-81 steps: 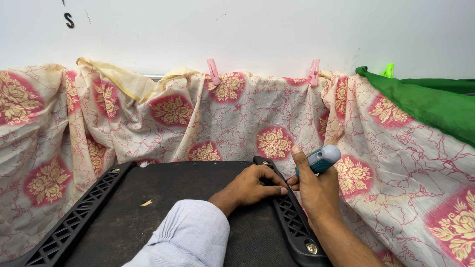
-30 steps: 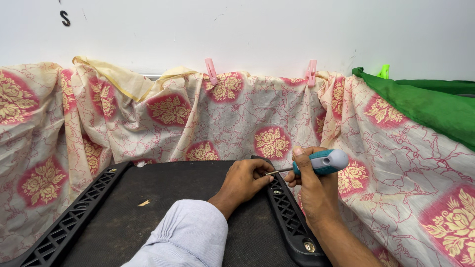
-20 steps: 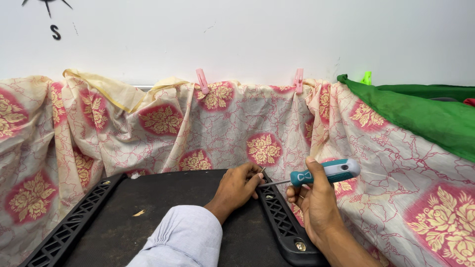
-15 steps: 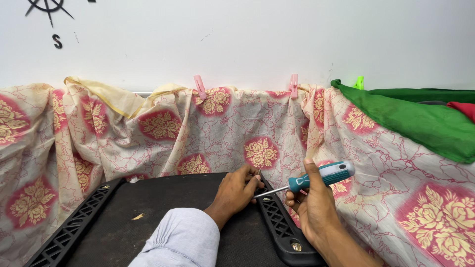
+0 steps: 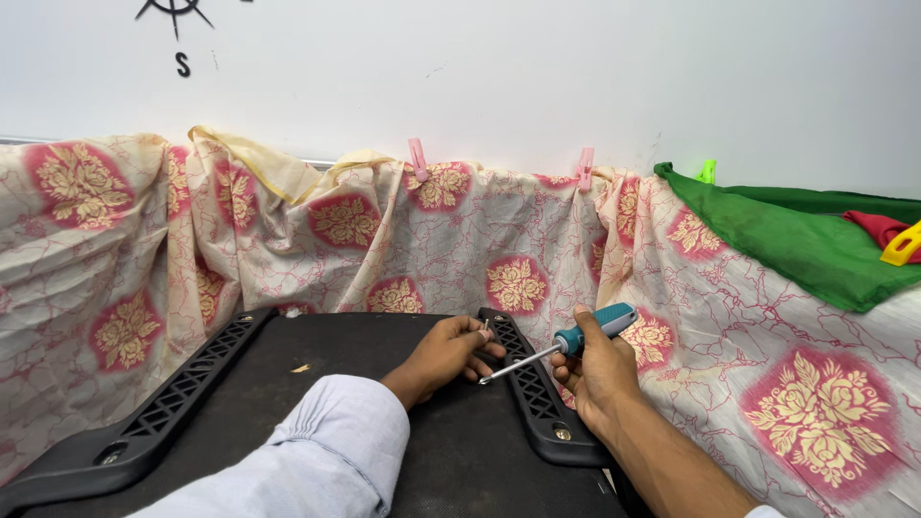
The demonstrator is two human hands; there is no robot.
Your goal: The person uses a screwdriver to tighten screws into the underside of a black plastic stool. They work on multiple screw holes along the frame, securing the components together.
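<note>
A flat black panel [image 5: 365, 384] with lattice rails along its left [image 5: 182, 384] and right [image 5: 523, 384] edges lies in front of me. My left hand [image 5: 446, 353] rests on the panel by the right rail, fingers pinched on a small screw. My right hand [image 5: 595, 369] grips a screwdriver [image 5: 561, 345] with a teal and white handle; its metal shaft slants down to the left, tip close to my left fingers and above the rail.
Floral pink and cream cloth [image 5: 384, 240] hangs behind and around the panel, held by pink pegs [image 5: 417, 158] along a white wall. A green cloth [image 5: 815, 240] with a green peg, a red cloth and a yellow peg [image 5: 902, 245] lie at right.
My right hand has tilted the screwdriver from upright to slanting, bringing its tip down to my left fingers at the rail. The view has shifted, showing more wall above.
</note>
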